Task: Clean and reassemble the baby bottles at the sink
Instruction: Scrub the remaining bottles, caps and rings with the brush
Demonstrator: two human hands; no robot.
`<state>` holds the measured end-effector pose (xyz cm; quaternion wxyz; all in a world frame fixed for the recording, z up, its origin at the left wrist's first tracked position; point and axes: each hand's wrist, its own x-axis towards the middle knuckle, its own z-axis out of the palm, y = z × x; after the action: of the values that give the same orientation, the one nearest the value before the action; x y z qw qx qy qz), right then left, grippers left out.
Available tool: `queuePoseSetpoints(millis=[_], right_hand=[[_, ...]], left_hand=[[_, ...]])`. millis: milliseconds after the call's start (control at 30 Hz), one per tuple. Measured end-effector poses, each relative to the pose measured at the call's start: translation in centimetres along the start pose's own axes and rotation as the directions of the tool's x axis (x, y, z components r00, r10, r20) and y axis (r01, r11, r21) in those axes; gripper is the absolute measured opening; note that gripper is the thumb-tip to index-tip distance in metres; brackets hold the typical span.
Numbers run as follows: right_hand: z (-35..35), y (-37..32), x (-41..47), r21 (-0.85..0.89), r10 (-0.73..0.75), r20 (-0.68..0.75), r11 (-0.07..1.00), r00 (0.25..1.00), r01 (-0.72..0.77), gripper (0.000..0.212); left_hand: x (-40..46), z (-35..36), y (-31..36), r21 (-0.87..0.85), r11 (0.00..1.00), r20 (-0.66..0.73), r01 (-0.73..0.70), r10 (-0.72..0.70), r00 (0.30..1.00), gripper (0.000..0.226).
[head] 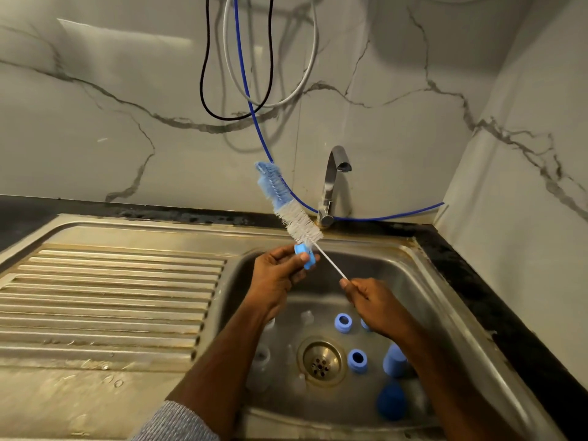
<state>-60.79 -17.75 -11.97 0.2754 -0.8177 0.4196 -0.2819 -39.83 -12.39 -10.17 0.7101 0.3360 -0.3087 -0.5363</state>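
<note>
Over the steel sink [423, 281], my left hand [276, 275] grips a blue bottle collar ring [306, 256]. My right hand [377, 305] pinches the thin white wire handle of a bottle brush [288, 206]. The wire runs through the ring, and the white and blue bristles stick up and to the left above it. On the sink floor lie two more blue rings [343, 323] [357, 360], two blue caps [395, 364] [391, 402], and clear bottles [261, 358] and teats [307, 318], which are hard to make out.
The drain strainer [321, 362] sits in the middle of the basin. A steel tap [332, 183] stands behind the sink with no water running. A ribbed drainboard [105, 300] lies to the left. Black, white and blue cables [254, 74] hang on the marble wall.
</note>
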Motion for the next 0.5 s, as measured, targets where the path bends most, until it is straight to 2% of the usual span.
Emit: queuePoseSetpoints(millis=[100,167,333,500], right_hand=[[-0.4,0.3,-0.1,0.053,0.027,0.116,0.998,0.993,-0.033,0.05],[-1.0,0.6,-0.1,0.051,0.043,0.126,0.997,0.991,-0.05,0.049],[-0.4,0.3,-0.1,0.03,0.055,0.083,0.998,0.995,-0.057,0.046],[-1.1,0.3,0.0,0.067,0.056,0.176,0.995,0.983,-0.069,0.047]], left_hand=[[0.4,-0.1,0.2,-0.22,0.975,-0.088,-0.019,0.0,0.996,0.037],[0.7,-0.5,0.5,-0.29,0.956,-0.127,-0.035,-0.003,0.992,0.037],[0.4,0.0,-0.1,-0.154,0.988,-0.091,0.006,-0.02,0.996,0.041],[1.0,-0.4,0.4,-0.333,0.943,-0.145,-0.015,-0.036,0.989,0.042]])
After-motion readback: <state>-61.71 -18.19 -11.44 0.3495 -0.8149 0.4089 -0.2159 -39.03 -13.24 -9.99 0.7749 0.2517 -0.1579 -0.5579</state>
